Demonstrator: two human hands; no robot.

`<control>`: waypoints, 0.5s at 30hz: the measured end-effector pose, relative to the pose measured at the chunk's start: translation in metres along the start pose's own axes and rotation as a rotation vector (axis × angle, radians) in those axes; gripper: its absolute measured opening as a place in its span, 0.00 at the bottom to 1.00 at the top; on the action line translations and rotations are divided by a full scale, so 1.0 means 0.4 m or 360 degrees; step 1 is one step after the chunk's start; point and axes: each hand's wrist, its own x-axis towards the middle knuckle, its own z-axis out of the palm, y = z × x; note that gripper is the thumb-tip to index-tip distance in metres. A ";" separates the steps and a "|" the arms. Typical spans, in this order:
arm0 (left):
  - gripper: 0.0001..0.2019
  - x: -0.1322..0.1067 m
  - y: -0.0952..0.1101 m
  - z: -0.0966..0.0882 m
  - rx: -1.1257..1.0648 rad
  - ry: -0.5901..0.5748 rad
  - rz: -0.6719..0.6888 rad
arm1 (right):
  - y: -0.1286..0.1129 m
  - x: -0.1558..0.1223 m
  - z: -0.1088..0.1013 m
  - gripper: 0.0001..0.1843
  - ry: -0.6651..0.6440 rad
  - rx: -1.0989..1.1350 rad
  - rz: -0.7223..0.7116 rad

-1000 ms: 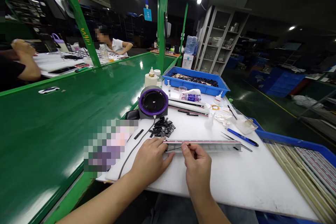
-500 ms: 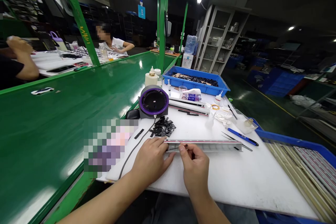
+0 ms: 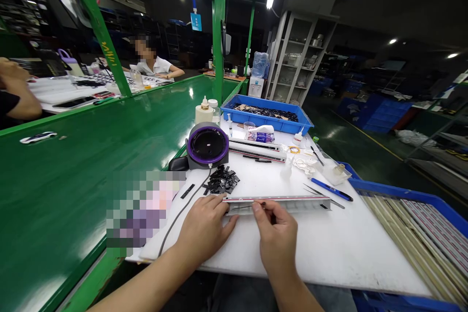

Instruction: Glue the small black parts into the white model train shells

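A long white model-train shell (image 3: 307, 202) with a red stripe along its top edge lies across the table before me, its grey hollow side towards me. My left hand (image 3: 203, 224) is closed around its left end, thumb low and fingers over the top. In a pinch of thumb and fingers, my right hand (image 3: 280, 234) holds a thin dark needle-like tool (image 3: 242, 207). The tool points left into the hollow side. Its tip is too fine to make out. Behind the left hand lies a heap of small black pieces (image 3: 222, 180).
Metal tweezers (image 3: 336, 204) and a blue pen (image 3: 331, 189) lie by the shell's right end. A round purple-rimmed fan (image 3: 208, 145), more train shells (image 3: 256, 152) and a blue bin (image 3: 266, 119) stand behind. At right is a blue crate (image 3: 435, 197) of strips. Co-workers sit across the green belt (image 3: 73, 170).
The view has shifted slightly. My right hand has drawn a little to the right along the shell, so more of the thin tool shows. My left hand keeps its hold.
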 end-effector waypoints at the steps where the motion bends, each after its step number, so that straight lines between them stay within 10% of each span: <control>1: 0.10 0.000 0.000 -0.001 0.0005 -0.0003 0.0001 | -0.011 0.005 -0.021 0.15 0.0032 0.0009 -0.0030; 15: 0.13 0.000 -0.030 0.016 0.0129 0.0092 0.0171 | 0.034 0.456 -0.576 0.22 0.1118 -0.0782 -0.0478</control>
